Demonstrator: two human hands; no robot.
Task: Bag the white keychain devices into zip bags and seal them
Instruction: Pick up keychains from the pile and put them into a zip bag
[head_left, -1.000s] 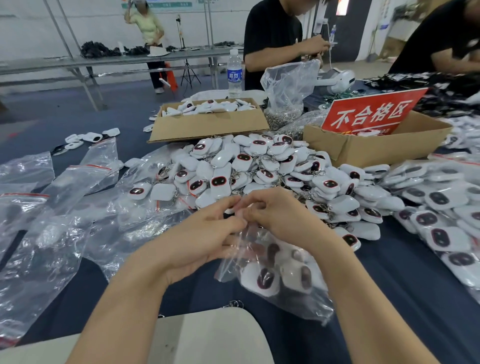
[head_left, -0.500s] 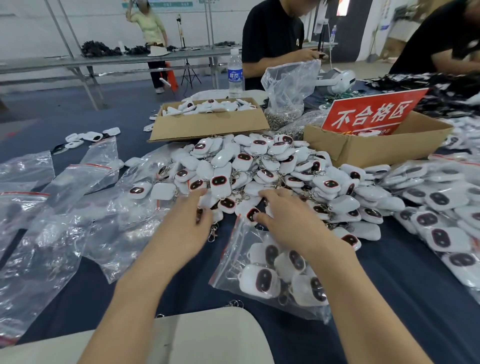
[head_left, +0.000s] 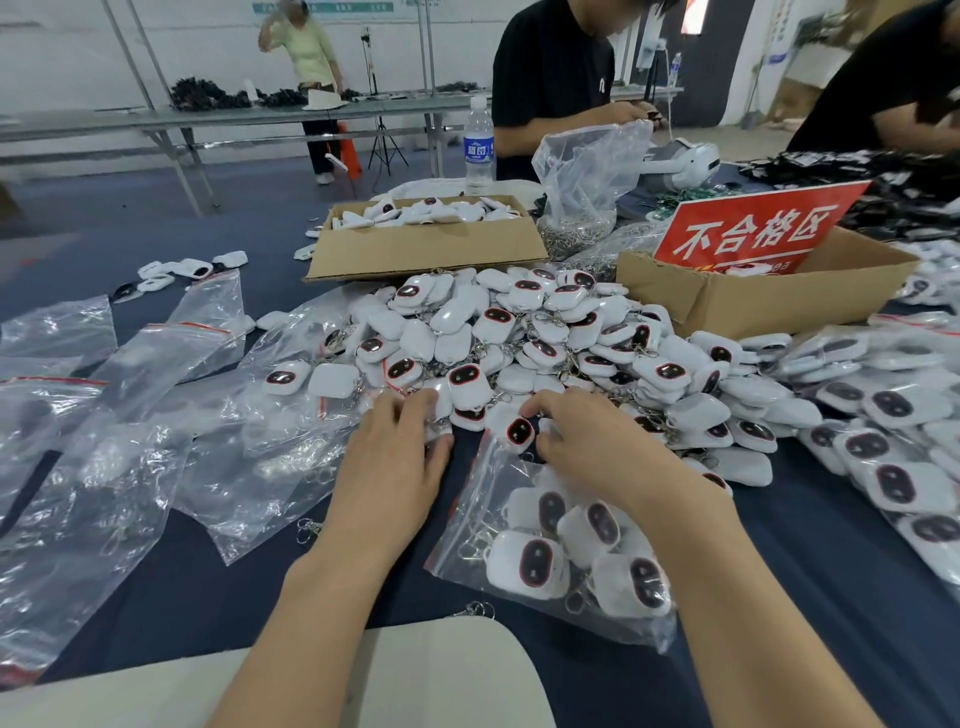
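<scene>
A keychain device (head_left: 519, 432) is pinched between thumb and forefinger of the right grip (head_left: 587, 447) at the mouth of the part-filled zip bag (head_left: 467, 525) lying just beneath it on the desk (head_left: 805, 582); the left grip (head_left: 395, 467) is curled over the near edge of the pile (head_left: 519, 332), and whether anything is caught in it cannot be told. The devices are judged light, hard and smooth, best taken by the body as their rings snag, the bag limp and slippery. The left grip is hemmed outward by empty bags (head_left: 156, 467), the right by filled bags (head_left: 883, 441); bare cloth is left nearer the wrists.
</scene>
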